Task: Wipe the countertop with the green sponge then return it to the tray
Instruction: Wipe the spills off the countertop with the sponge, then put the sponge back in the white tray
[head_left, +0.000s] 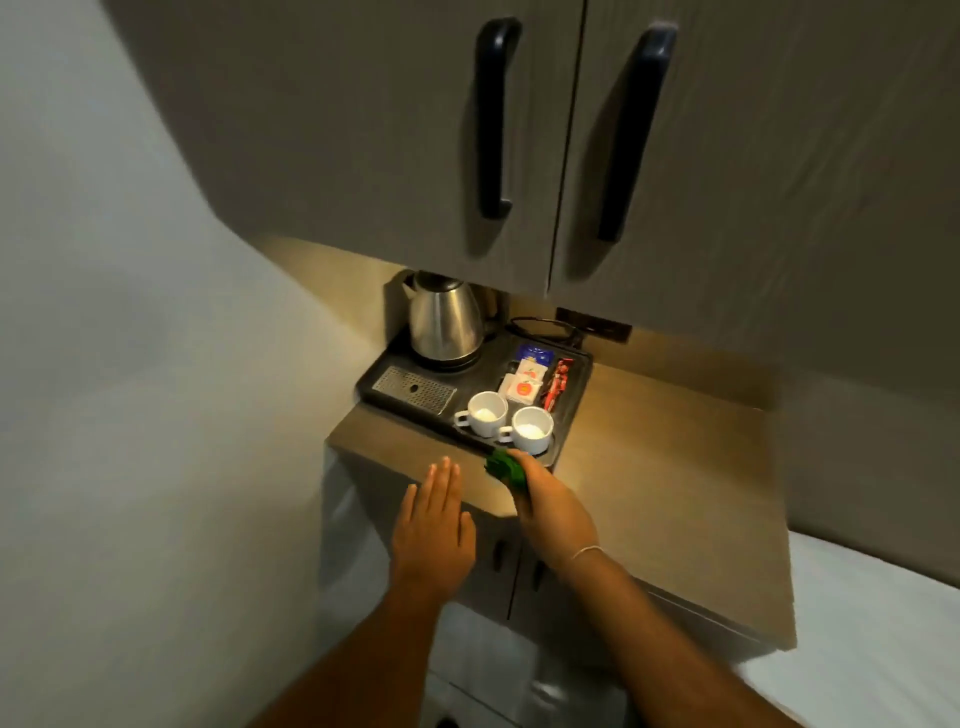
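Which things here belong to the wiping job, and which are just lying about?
Job:
sponge, in the right hand
countertop
tray
left hand, open and flat

Lying about:
kettle
two cups
sachets
upper cabinet

Head view, looking forward and down, near countertop (649, 467)

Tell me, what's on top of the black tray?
On the black tray stand a steel kettle, two white cups, sachets and a metal grille. The tray floor under them is hidden.
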